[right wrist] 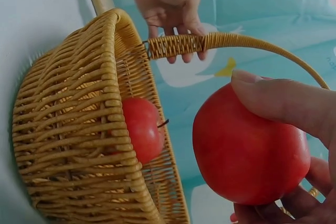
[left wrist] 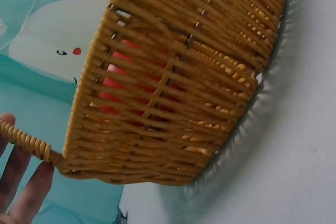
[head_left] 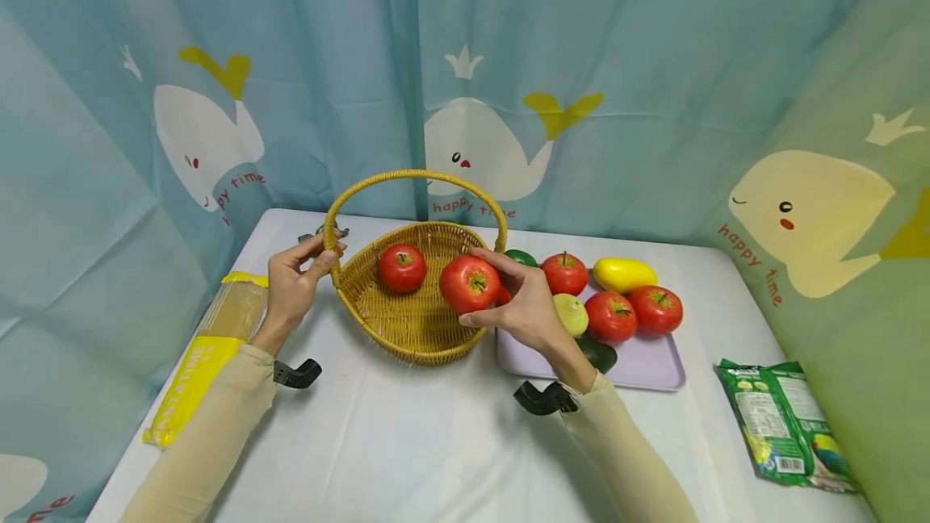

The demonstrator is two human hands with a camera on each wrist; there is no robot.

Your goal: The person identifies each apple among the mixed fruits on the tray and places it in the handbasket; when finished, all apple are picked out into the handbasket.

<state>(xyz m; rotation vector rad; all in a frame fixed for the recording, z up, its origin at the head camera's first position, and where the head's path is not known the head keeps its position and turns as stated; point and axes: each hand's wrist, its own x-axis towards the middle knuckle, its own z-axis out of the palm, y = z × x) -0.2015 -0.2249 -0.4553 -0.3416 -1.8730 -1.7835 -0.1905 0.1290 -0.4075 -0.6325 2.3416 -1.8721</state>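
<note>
A wicker basket (head_left: 392, 321) with a tall arched handle stands on the table. My left hand (head_left: 294, 285) grips the handle near its left foot; in the left wrist view its fingers (left wrist: 32, 195) lie against the wrapped cane. One red apple (head_left: 402, 268) sits inside the basket, its stem visible in the right wrist view. My right hand (head_left: 534, 309) holds another red apple (head_left: 465, 285) between thumb and fingers, over the right side of the basket. Close up, the thumb (right wrist: 278, 98) presses the top of this apple (right wrist: 247, 150).
To the right, a lilac tray (head_left: 654, 374) bears several red apples (head_left: 611, 317), a yellow fruit (head_left: 625, 274), a pale green fruit (head_left: 570, 315) and a dark green one (head_left: 597, 355). A yellow pasta bag (head_left: 196, 378) lies left, a green snack packet (head_left: 788, 426) far right. Curtains (head_left: 639, 168) enclose the table.
</note>
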